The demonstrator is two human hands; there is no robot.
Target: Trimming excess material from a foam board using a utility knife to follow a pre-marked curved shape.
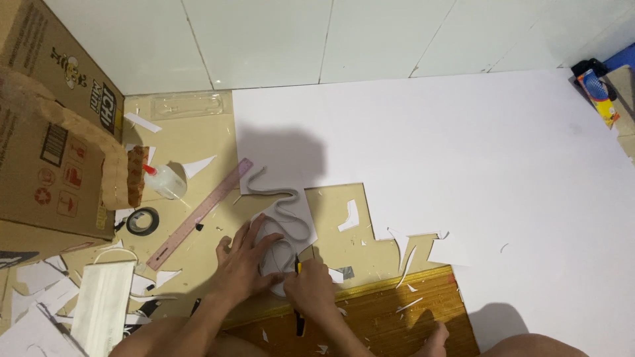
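White floor tiles edge your big foam board. Left hand, fingers spread, pins the curved cut-out — light, stiff, dentable; press it flat. Right hand, fingers closed, grips the craft knife.

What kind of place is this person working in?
Probably a home floor used as a craft spot, not a workshop. A large white foam sheet lies on floor tiles, with a cardboard box, glue bottle, ruler and paper offcuts scattered about.
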